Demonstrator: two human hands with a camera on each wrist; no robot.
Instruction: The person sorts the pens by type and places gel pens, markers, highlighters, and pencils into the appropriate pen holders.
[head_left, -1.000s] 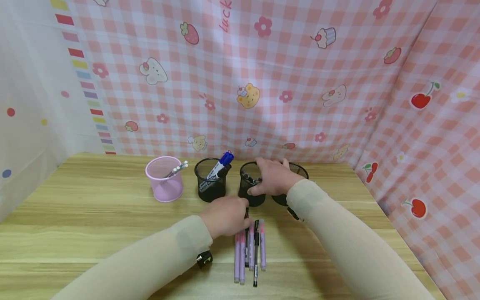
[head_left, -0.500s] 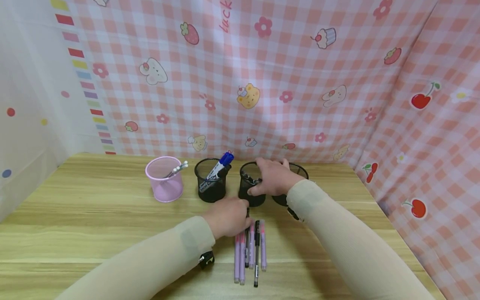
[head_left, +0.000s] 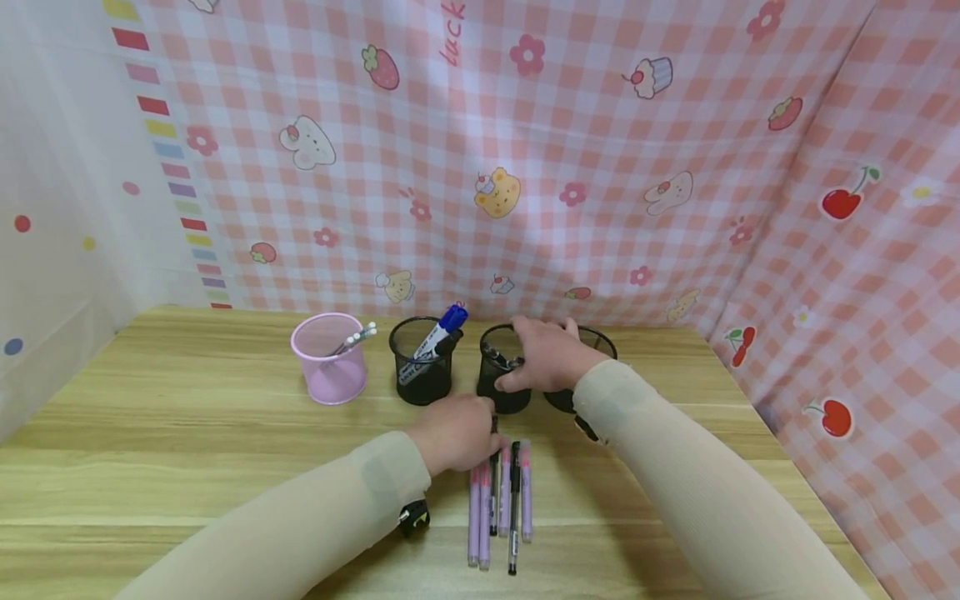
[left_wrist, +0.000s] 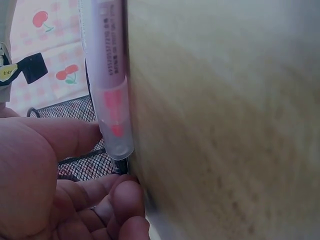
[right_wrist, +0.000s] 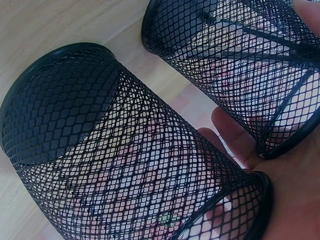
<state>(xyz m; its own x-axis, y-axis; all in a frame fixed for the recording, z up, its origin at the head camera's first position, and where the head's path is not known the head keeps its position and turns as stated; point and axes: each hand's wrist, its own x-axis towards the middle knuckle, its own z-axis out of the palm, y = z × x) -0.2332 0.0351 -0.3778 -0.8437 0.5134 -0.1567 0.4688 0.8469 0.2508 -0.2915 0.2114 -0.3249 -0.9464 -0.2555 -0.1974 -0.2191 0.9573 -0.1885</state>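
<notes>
In the head view my left hand [head_left: 456, 432] is over the top ends of a row of pens, its thumb and fingers pinching the cap end of a black gel pen [head_left: 493, 504]. Beside that pen lie several purple highlighters [head_left: 474, 521] and another black gel pen [head_left: 514, 500]. Up close in the left wrist view, a highlighter [left_wrist: 109, 50] with a clear cap partly covers the pinched pen. My right hand [head_left: 553, 354] grips a black mesh pen cup [head_left: 491, 387], thumb on the near side and fingers behind. Pens show through the mesh of this cup [right_wrist: 235, 65].
Another black mesh cup [right_wrist: 125, 145] stands just right of the gripped one, partly behind my right hand. To the left are a black cup [head_left: 423, 387] with blue and black markers and a pink cup [head_left: 334, 379] with white-tipped sticks. A checked cloth [head_left: 450, 225] hangs behind the table.
My left hand has shifted very slightly right, and the pens beside its fingertips have been nudged a little to the right. The right hand and the cups have stayed put.
</notes>
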